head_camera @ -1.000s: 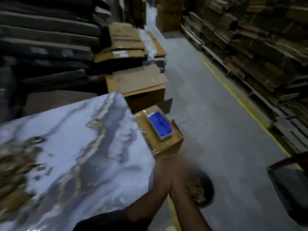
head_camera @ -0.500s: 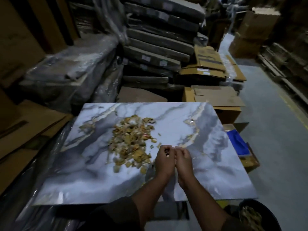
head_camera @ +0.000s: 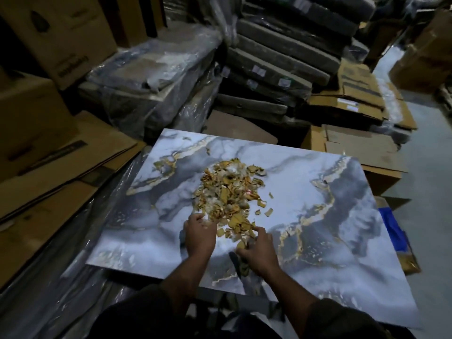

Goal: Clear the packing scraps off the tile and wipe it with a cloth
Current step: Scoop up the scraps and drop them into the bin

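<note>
I am on the first step, getting the scraps off, and the wiping has not begun. The marble-patterned tile (head_camera: 305,216) lies flat across the middle of the frame, and the pile of packing scraps (head_camera: 228,192), tan and whitish bits, sits on it a little left of centre, with a few loose pieces (head_camera: 265,209) strewn to its right.

My left hand (head_camera: 199,237) is at the near left edge of the pile, fingers curled down into the scraps as if raking or gathering them. My right hand (head_camera: 259,250) is at the near right edge, its fingers bent around some pieces, with a few scraps showing beneath the palm. The two hands are apart, with the tail of the pile between them. I judge both to be closing on a handful, though how much each really holds I cannot tell.

Most of the heap lies beyond my fingers, so I reckon several more handfuls are needed. The next move calls for drawing the hands together under a scoop and lifting it clear without spilling crumbs back onto the glossy surface. The stray bits on the right will need picking up singly.

Something blue (head_camera: 391,228) shows past the tile's right edge; it may be the cloth, but I cannot be sure.
</note>
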